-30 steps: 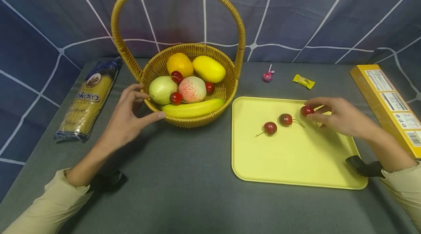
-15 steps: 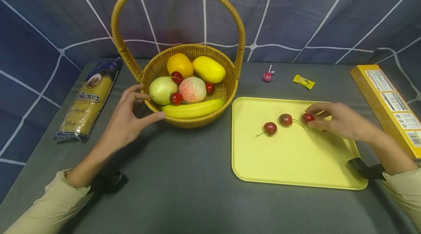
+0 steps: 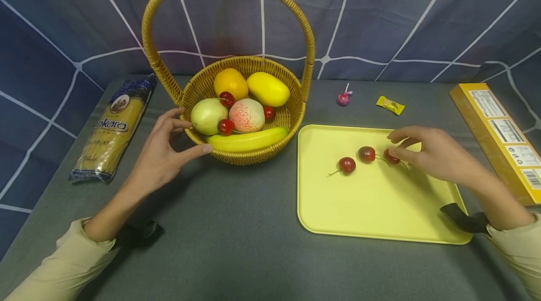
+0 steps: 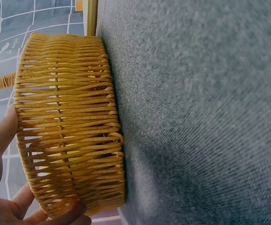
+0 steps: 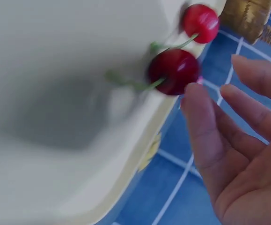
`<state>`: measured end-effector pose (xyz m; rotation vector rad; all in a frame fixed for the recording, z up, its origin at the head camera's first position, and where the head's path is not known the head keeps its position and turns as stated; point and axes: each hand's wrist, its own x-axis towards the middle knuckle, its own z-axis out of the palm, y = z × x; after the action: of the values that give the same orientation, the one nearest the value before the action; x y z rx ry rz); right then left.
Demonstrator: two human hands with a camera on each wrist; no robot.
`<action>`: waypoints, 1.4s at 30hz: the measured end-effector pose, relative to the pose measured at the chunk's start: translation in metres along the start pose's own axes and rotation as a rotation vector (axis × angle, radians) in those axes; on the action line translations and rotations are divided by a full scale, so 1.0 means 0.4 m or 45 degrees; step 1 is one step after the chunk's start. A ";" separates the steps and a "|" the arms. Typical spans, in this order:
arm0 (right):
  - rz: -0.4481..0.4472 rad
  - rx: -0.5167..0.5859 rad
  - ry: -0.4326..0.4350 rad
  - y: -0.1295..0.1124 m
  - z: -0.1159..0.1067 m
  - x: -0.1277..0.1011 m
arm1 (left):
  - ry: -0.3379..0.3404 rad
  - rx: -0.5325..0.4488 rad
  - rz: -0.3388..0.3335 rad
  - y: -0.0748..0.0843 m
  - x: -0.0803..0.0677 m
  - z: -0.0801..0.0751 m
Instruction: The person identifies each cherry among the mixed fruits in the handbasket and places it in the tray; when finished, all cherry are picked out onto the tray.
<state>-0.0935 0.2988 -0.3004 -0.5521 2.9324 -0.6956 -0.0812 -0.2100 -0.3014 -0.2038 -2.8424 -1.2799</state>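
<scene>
My left hand [image 3: 162, 150] holds the wicker basket [image 3: 245, 158] by its left side, thumb at the front rim and fingers at the left rim. In the left wrist view, thumb and fingers touch the woven wall. My right hand [image 3: 439, 155] hovers over the yellow tray [image 3: 359, 212], fingers spread, beside a cherry [image 3: 391, 156] lying on it. In the right wrist view, a fingertip is close to that cherry [image 5: 174, 71]; whether they touch, I cannot tell. To its left lie a second cherry [image 3: 367, 154] and a third cherry [image 3: 347, 165], both stemmed.
In the basket are an orange [image 3: 231, 83], a mango [image 3: 268, 88], a peach [image 3: 247, 115], a green fruit [image 3: 209, 117], a banana [image 3: 249, 140] and three cherries. Around lie a pasta packet [image 3: 114, 129], a lollipop [image 3: 343, 98], a yellow candy [image 3: 390, 104] and an orange box [image 3: 498, 136].
My right hand has set its cherry down on the tray near the other two and opened, its fingers lifting off. My left hand stays at the basket.
</scene>
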 end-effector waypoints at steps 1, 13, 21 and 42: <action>-0.013 0.015 0.021 -0.014 0.001 0.003 | 0.000 0.003 0.000 0.000 0.000 0.000; -0.363 0.253 0.201 -0.252 0.043 0.099 | 0.007 0.006 0.014 0.001 0.000 -0.001; -0.418 0.356 0.054 -0.358 0.075 0.238 | 0.015 0.008 0.015 -0.003 0.004 0.001; -0.299 0.071 -0.380 -0.438 0.125 0.447 | 0.014 -0.002 0.028 -0.003 0.004 -0.002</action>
<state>-0.1950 0.0672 -0.2655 -0.9176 2.5900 -0.6492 -0.0830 -0.2112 -0.3019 -0.2263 -2.8220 -1.2753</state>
